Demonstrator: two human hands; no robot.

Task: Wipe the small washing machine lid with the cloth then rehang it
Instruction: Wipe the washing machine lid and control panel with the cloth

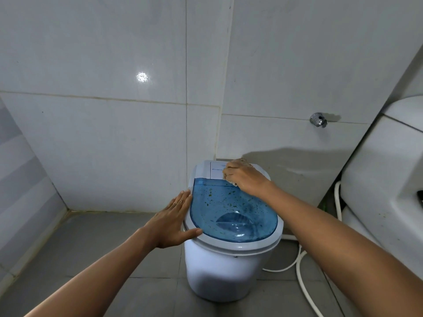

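Gripping the cloth [232, 182] in a closed fist, the right hand [243, 178] presses it on the white panel at the lid's far edge, centre of frame. Left hand [175, 221] lies open and flat, bracing the washer [219, 268] rim at lower centre. Wiping appears just under way: green specks dot the blue lid [233, 211]. Next, strokes should sweep toward the near edge.

A home bathroom or wash area: large glossy white wall tiles [114, 133] fill the upper frame, grey floor tiles [91, 259] the bottom, a chrome wall tap [318, 120] sits at right, and a small washing machine [229, 259] stands at centre beside a white hose [299, 271].
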